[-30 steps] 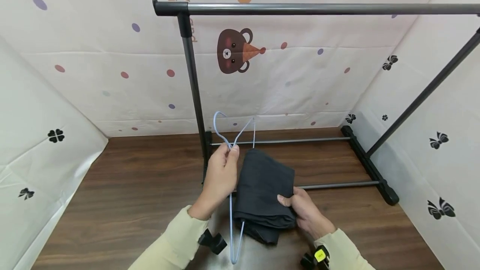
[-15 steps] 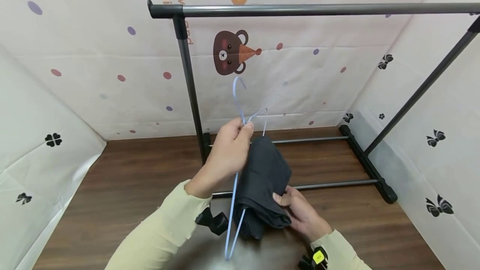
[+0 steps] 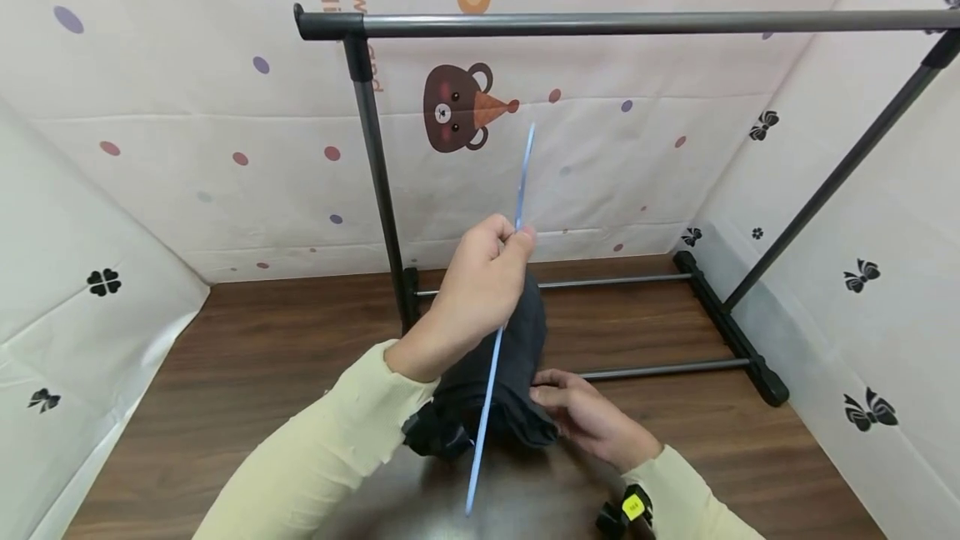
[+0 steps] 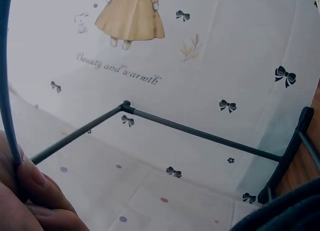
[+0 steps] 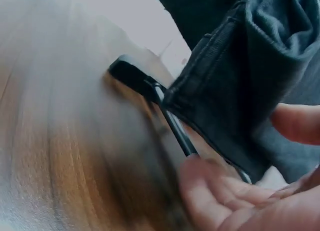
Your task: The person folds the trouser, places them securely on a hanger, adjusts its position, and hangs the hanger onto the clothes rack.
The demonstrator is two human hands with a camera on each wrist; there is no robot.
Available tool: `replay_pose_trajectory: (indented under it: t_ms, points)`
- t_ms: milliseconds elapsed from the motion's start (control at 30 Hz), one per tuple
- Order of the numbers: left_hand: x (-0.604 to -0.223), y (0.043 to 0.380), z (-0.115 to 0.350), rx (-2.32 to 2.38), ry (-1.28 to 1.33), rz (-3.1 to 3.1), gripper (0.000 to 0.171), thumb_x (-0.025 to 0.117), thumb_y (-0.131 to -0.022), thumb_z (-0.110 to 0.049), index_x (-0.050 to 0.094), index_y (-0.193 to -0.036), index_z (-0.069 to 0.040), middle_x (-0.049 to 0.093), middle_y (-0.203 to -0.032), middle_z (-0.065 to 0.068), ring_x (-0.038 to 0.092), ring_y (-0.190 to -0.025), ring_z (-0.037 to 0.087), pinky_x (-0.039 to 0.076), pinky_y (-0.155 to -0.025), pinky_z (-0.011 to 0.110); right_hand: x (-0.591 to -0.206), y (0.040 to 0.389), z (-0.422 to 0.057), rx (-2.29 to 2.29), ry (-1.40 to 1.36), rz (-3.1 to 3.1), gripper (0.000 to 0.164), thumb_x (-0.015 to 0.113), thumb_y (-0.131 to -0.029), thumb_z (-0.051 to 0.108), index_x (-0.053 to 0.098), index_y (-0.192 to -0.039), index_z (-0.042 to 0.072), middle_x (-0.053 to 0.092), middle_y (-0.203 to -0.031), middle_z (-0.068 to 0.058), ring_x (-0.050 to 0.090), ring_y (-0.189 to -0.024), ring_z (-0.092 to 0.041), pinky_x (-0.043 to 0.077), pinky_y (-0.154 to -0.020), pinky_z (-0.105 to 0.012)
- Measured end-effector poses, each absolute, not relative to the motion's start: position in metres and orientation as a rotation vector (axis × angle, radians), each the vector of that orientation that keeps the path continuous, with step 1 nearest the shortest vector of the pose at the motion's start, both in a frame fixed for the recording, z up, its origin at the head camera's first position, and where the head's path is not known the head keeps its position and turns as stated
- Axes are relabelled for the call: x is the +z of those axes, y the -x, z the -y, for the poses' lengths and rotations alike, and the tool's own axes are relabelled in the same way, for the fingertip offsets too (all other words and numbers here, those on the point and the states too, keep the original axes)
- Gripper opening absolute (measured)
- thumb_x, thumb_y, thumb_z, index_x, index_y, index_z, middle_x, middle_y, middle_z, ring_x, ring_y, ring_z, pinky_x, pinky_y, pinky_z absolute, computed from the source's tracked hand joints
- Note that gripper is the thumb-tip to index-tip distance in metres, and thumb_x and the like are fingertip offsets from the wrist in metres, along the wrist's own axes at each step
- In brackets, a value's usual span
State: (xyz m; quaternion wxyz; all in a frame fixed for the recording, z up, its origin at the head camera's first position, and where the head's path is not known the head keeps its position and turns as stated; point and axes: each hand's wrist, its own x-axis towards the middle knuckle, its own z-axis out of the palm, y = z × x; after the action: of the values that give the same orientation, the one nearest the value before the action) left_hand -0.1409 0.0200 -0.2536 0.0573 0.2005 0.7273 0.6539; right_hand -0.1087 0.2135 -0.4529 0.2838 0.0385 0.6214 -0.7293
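Note:
A thin light blue clothes hanger (image 3: 487, 415) stands nearly edge-on to me in the head view. My left hand (image 3: 480, 282) pinches it just below the hook, between thumb and fingers. Folded dark trousers (image 3: 522, 352) hang over the hanger, partly hidden behind the left hand. My right hand (image 3: 592, 419) is at their lower right edge. In the right wrist view its thumb lies against the cloth of the trousers (image 5: 215, 91), while its loosely bent fingers extend below the hem with no cloth visibly gripped.
A black metal clothes rack stands ahead; its top bar (image 3: 600, 24) runs across above the hands. The left post (image 3: 381, 165) rises close behind the left hand, and low crossbars (image 3: 667, 370) join its feet on the wooden floor (image 3: 285, 407). Printed white sheets surround it.
My left hand has raised the hanger and moved right, turning it edge-on. The trousers have turned and narrowed with it. The right hand has shifted slightly left, its thumb no longer visibly atop the cloth.

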Motion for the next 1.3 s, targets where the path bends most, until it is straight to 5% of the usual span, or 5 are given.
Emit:
replay_pose_trajectory:
  t_ms: [200, 367, 933, 1100, 1300]
  points:
    - [-0.251, 0.143, -0.018, 1.99, -0.565, -2.186, 0.03, 0.046, -0.113, -0.025, 0.048, -0.093, -0.003, 0.034, -0.052, -0.005, 0.032, -0.039, 0.014, 0.028, -0.041, 0.026, -0.438, 0.111, -0.208, -1.69, -0.028, -2.14, 0.04, 0.065, -0.101, 0.015, 0.051, -0.133, -0.005, 0.065, -0.12, -0.014, 0.064, -0.098, -0.018, 0.057, -0.084, -0.036]
    - [-0.255, 0.148, -0.018, 2.026, -0.559, -2.117, 0.029, 0.046, -0.113, -0.025, 0.048, -0.092, -0.004, 0.038, -0.052, -0.004, 0.034, -0.041, 0.014, 0.032, -0.042, 0.026, -0.404, 0.119, -0.216, -1.358, -0.049, -2.612, 0.039, 0.069, -0.1, 0.022, 0.059, -0.134, 0.005, 0.065, -0.128, -0.016, 0.064, -0.108, -0.027, 0.055, -0.085, -0.041]
    - [-0.269, 0.151, -0.031, 1.969, -0.519, -1.994, 0.018, 0.038, -0.108, -0.011, 0.05, -0.096, -0.004, 0.051, -0.052, -0.001, 0.047, -0.04, 0.013, 0.04, -0.044, 0.025, -0.259, 0.122, -0.21, -1.566, 0.535, -2.719, 0.049, 0.038, -0.114, 0.032, 0.044, -0.156, 0.008, 0.069, -0.121, -0.019, 0.073, -0.098, -0.024, 0.061, -0.085, -0.031]
    - [-0.27, 0.148, -0.029, 1.933, -0.563, -1.992, 0.021, 0.034, -0.111, -0.013, 0.052, -0.105, -0.004, 0.051, -0.056, 0.0, 0.049, -0.043, 0.015, 0.04, -0.047, 0.026, -0.243, 0.132, -0.196, -1.378, 0.551, -2.842, 0.036, 0.044, -0.113, 0.034, 0.069, -0.123, 0.011, 0.074, -0.108, -0.009, 0.073, -0.093, -0.018, 0.062, -0.082, -0.035]
    - [-0.27, 0.142, -0.03, 1.867, -0.614, -1.969, 0.022, 0.035, -0.114, -0.018, 0.052, -0.109, -0.005, 0.053, -0.062, 0.002, 0.055, -0.048, 0.016, 0.041, -0.048, 0.025, -0.241, 0.139, -0.187, -1.111, 0.424, -3.034, 0.031, 0.053, -0.11, 0.03, 0.075, -0.093, 0.016, 0.066, -0.073, -0.001, 0.06, -0.069, -0.018, 0.049, -0.062, -0.033]
